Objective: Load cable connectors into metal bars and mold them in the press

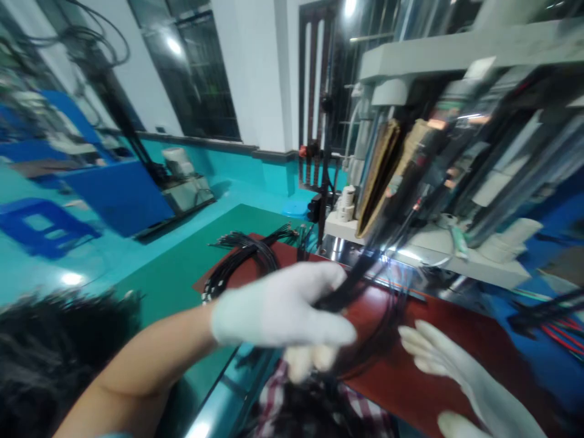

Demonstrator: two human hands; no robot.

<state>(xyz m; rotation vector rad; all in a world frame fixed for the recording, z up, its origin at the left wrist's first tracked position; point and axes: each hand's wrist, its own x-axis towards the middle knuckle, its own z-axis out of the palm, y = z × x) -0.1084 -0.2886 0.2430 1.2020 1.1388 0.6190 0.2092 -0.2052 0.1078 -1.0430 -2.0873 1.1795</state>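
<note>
My left hand [287, 307], in a white glove, is wrapped round a bundle of black cables [360, 274] at the middle of the view. The bundle runs up and to the right toward the machine, smeared by motion; other strands curve down below the hand. My right hand [444, 356], also gloved, hovers at the lower right over the red-brown table top [438, 389]. Its fingers are stretched out with the thumb apart, and nothing is in it. A second coil of black cables [241, 258] with pale ends lies on the table beyond my left hand.
A press-like machine [483, 243] with a pale frame stands at the table's far right edge. Another dark heap of cables [68, 340] is at the lower left. A blue stool [45, 225] stands on the floor beside a blue cabinet [118, 198].
</note>
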